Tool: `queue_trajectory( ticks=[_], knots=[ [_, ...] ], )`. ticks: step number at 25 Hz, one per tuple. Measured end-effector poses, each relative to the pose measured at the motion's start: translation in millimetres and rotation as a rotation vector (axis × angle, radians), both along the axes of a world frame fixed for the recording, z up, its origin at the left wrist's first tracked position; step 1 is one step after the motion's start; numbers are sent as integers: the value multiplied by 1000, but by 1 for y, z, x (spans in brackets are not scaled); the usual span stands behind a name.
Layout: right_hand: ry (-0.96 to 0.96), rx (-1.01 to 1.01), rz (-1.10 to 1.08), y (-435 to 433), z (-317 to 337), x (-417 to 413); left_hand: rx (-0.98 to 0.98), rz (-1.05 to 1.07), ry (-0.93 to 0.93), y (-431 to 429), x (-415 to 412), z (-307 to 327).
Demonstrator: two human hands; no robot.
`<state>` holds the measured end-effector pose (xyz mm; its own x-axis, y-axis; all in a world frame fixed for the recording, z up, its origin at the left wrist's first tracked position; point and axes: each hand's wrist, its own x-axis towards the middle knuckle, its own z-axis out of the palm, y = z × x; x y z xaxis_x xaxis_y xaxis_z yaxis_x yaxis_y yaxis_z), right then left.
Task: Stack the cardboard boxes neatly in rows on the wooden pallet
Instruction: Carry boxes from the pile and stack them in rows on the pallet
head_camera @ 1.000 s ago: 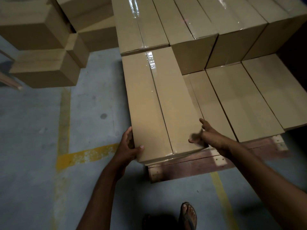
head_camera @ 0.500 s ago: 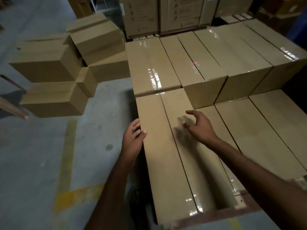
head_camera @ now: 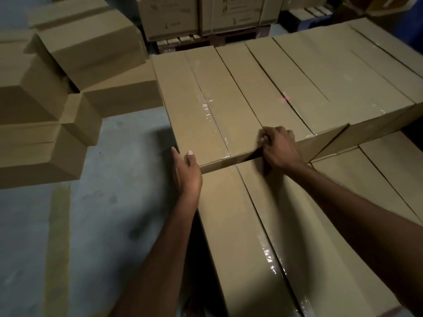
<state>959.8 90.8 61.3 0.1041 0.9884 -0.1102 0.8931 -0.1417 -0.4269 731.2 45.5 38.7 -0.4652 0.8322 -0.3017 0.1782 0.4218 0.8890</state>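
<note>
**Boxes in rows, both grips on the upper tier's left end box**

Boxes (head_camera: pixel 320 88) across centre and right, side by side in rows, long sides touching: a higher tier farther back, a lower tier nearer the camera. Grey floor (head_camera: pixel 114 213) to the left, marked with a faded yellow line (head_camera: pixel 58 225).

Heaped on the floor at far left, well apart from the rows: loose boxes (head_camera: pixel 87 49), tilted and overlapping. Behind everything, upright printed cartons (head_camera: pixel 174 17).

At the left end of the higher tier, the upper box (head_camera: pixel 201 106), sealed along its middle with glossy tape (head_camera: pixel 210 115). Just in front and lower, the front box (head_camera: pixel 240 236), with a dark narrow gap between the two.

Left grip (head_camera: pixel 186 172) clamped on the upper box's near-left corner, thumb (head_camera: pixel 190 156) flat on top, the rest down the left side. Right grip (head_camera: pixel 281 147) at the near-right corner of the same box, fingers (head_camera: pixel 265 136) curled over its top edge, forearm across the front box.

Small pink dot (head_camera: pixel 284 99) on the next box to the right.
</note>
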Motion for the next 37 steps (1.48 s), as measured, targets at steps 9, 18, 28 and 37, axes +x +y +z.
queue_trajectory(
  ticks=[9,18,28,37],
  knots=[
    [-4,-38,-166,53,8,-1,-3,63,3,17,-13,-24],
    [158,-32,-139,62,8,-3,-41,25,10,16,-20,-21],
    [272,-151,-316,76,13,2,8,30,-144,10,-17,-8],
    [233,-180,-389,85,15,5,33,7,-259,-5,-21,-10]
  ],
)
